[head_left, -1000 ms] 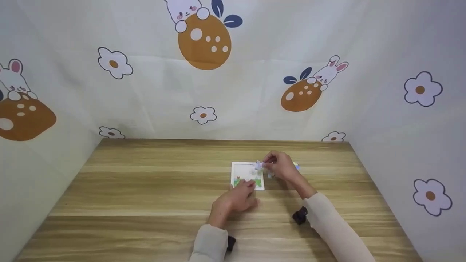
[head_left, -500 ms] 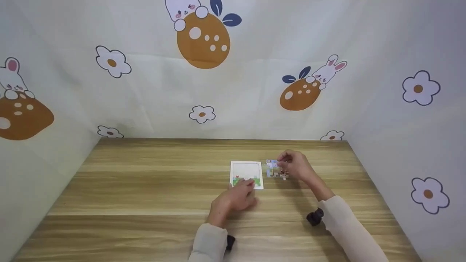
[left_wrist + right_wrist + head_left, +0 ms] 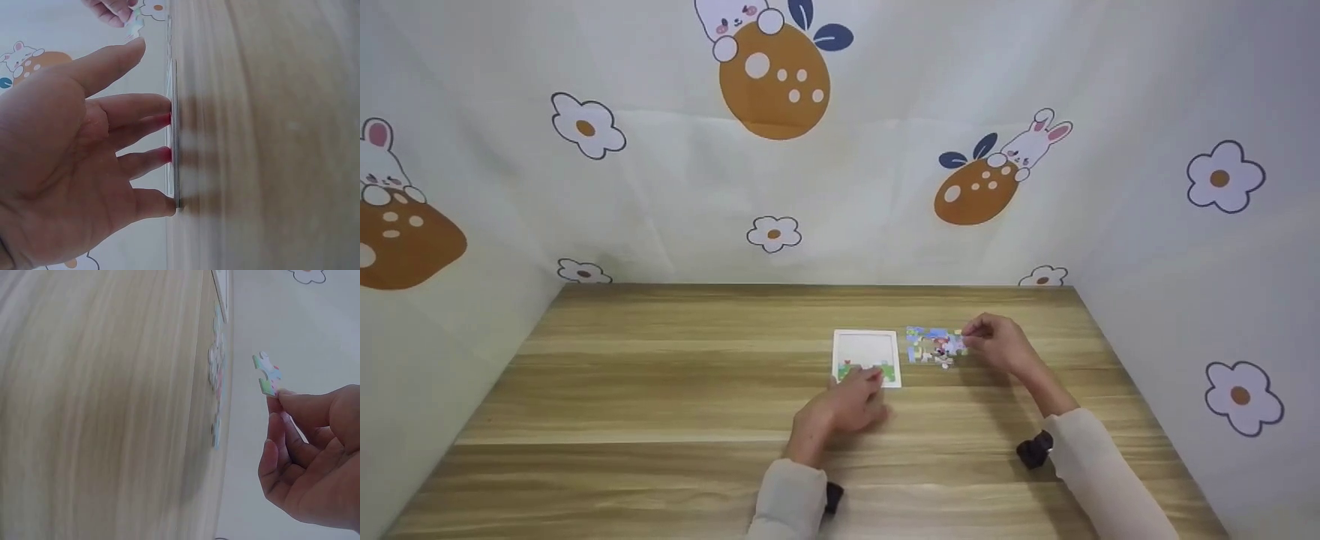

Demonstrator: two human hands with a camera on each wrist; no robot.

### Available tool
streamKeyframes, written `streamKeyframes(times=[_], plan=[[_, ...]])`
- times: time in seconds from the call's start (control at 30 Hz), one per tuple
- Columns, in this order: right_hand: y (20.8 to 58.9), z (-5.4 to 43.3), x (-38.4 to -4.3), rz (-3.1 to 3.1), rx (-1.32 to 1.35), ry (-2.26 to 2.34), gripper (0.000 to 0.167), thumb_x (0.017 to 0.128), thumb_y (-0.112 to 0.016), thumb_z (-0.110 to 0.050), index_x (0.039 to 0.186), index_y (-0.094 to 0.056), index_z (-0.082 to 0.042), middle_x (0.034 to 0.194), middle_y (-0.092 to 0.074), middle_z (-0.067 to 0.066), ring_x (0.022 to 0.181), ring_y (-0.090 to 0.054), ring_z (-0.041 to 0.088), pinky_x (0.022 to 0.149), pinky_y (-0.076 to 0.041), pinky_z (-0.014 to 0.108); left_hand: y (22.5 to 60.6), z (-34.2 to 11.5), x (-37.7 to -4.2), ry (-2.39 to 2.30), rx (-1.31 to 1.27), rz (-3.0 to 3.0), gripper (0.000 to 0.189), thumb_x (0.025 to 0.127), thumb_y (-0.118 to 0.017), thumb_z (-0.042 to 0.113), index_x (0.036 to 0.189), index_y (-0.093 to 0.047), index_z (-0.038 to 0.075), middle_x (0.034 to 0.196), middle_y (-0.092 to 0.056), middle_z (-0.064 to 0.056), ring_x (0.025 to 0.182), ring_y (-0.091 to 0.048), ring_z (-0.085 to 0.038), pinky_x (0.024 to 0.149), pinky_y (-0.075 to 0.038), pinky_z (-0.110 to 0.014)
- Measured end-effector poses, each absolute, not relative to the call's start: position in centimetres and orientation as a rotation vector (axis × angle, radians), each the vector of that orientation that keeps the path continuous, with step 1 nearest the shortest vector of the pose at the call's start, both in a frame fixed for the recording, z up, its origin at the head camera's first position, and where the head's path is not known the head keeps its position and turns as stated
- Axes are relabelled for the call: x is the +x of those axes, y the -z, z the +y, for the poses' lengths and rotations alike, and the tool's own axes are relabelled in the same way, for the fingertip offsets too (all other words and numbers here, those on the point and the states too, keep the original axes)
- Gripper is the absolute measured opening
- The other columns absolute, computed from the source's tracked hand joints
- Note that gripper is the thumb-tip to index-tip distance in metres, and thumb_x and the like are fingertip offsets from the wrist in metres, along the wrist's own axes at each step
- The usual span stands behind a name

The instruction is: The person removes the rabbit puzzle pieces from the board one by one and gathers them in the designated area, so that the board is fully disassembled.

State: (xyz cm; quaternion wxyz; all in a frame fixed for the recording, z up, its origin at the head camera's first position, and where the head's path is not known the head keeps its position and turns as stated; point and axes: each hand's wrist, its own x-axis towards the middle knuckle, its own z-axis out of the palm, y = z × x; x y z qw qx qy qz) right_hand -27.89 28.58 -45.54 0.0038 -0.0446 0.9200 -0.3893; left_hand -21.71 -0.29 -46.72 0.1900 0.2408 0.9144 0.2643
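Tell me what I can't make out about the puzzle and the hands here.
- Head view: the left hand hides part of the puzzle board; loose pieces are too small to count.
- Left wrist view: the puzzle board is edge-on, so its artwork can't be made out; the pinched piece is blurred; top edge cuts off the right hand.

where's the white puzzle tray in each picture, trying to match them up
Head: white puzzle tray just right of and below centre, its near part overlapped by the left hand.
Left wrist: thin, edge-on strip mid-frame.
Right wrist: sliver at the top edge, right of centre.
Shared landmark: right hand, visible in all three.
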Motion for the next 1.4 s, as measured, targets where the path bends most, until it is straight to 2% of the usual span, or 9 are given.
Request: streamKeyframes(times=[0.27,0.67,0.9,1.1,1.4], plan=[[46.3,29.8,-28.3,2.833,-0.032,1.167,0.011,0.094,-0.063,-0.002,0.103,-0.067,0.002,0.103,-0.069,0.018,0.093,-0.062,0.023,0.083,-0.051,0.033,46.7,-0.4,-21.9,-0.738,0.671,2.565,0.056,0.103,-0.050,0.031,0.151,-0.042,0.001,0.164,-0.031,-0.012,0.155,-0.019,-0.037,0.122,-0.013,-0.068],[47.0,30.3,-28.9,2.769,0.081,1.119,0.013,0.095,-0.063,-0.005,0.105,-0.068,0.002,0.104,-0.069,0.016,0.088,-0.060,0.018,0.077,-0.051,0.027,46.7,-0.2,-21.9,-0.738,0.656,2.558,0.056,0.104,-0.048,0.032,0.152,-0.040,0.003,0.165,-0.029,-0.010,0.156,-0.016,-0.036,0.123,-0.011,-0.066],[47.2,30.3,-29.0,2.776,0.085,1.063,0.022,0.091,-0.074,-0.012,0.108,-0.069,0.001,0.103,-0.069,0.015,0.089,-0.061,0.020,0.078,-0.050,0.028,46.6,-0.3,-21.8,-0.751,0.650,2.557,0.057,0.104,-0.049,0.032,0.152,-0.039,0.003,0.166,-0.029,-0.010,0.156,-0.017,-0.036,0.123,-0.011,-0.066],[47.5,30.4,-28.8,2.818,0.016,1.023,0.023,0.088,-0.077,-0.012,0.105,-0.070,0.002,0.102,-0.070,0.016,0.092,-0.062,0.022,0.083,-0.052,0.034,46.7,-0.2,-21.8,-0.718,0.699,2.594,0.057,0.103,-0.051,0.031,0.149,-0.043,-0.001,0.163,-0.033,-0.012,0.154,-0.023,-0.038,0.120,-0.018,-0.069],[46.5,29.2,-28.5,2.798,0.060,1.115,0.026,0.091,-0.074,-0.013,0.110,-0.068,0.003,0.102,-0.069,0.017,0.085,-0.062,0.018,0.072,-0.052,0.026,46.9,0.2,-21.7,-0.713,0.657,2.611,0.055,0.104,-0.049,0.031,0.149,-0.044,-0.001,0.164,-0.033,-0.011,0.154,-0.022,-0.036,0.122,-0.015,-0.067]])
